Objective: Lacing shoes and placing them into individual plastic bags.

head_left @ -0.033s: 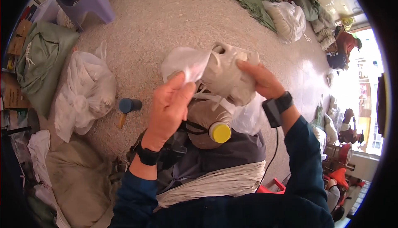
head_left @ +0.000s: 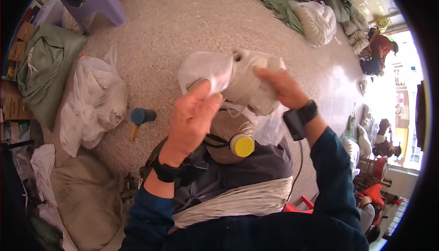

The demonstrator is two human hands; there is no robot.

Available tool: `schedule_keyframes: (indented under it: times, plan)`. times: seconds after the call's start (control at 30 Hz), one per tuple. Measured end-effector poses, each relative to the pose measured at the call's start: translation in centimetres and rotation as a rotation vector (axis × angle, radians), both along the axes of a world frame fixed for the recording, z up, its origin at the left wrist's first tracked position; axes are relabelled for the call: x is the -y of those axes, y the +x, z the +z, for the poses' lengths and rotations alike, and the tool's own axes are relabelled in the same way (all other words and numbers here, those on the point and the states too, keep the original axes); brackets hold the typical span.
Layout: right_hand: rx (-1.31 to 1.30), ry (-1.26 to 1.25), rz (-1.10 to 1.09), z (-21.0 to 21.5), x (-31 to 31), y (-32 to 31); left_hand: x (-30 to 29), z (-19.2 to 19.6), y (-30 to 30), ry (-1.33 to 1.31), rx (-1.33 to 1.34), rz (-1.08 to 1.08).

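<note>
Your left hand is raised over your lap, fingers and thumb pinched on the edge of a thin, crinkled clear plastic bag; your right hand is clasped around the other side, fingers curled over a pale, rounded, cloth-like bundle that the bag partly sleeves; the bundle sits up in the air between both hands, above your knees. Each wrist carries a black strap-on band. Below the bundle, in your lap, rests a dull tan, rounded object with a glossy yellow round cap and a dark cord around it; it lies on grey fabric, with a thick skein of off-white ribbed cord nearer your body. On the speckled stone-chip floor to your left lies a mallet with a blue cylindrical head, beside a knotted translucent sack stuffed with pale material; a soft green cloth sack and a lilac plastic stool stand farther off.
</note>
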State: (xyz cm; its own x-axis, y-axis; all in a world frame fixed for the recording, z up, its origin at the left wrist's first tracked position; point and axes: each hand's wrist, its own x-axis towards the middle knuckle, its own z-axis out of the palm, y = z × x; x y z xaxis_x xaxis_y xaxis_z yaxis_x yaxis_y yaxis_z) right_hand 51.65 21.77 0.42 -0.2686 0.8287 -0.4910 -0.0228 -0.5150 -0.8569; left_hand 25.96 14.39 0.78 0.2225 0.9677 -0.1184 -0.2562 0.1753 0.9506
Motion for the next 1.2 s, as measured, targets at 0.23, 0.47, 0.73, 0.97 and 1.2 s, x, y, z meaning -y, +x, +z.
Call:
schedule_keyframes:
  times: [0.23, 0.47, 0.73, 0.97, 1.2]
  plan:
    - [0.073, 0.064, -0.116, -9.1, -1.4, -7.4, -0.3, -0.7, -0.5, 0.027, 0.151, 0.150]
    - [0.121, 0.334, 0.245, -7.5, 0.9, -5.6, -1.6, 0.3, 0.5, 0.120, 0.246, 0.156]
    - [0.246, 0.203, 0.076, -10.8, -1.3, -5.0, -2.3, -0.2, -1.1, -0.064, 0.613, 0.211]
    - [0.514, 0.690, 0.334, -18.1, -4.2, -9.0, -1.1, -0.2, 0.2, 0.070, 0.214, 0.059]
    - [0.360, 0.718, 0.275, -23.5, -5.4, -10.8, 0.1, -0.5, -0.8, 0.071, 0.097, -0.073]
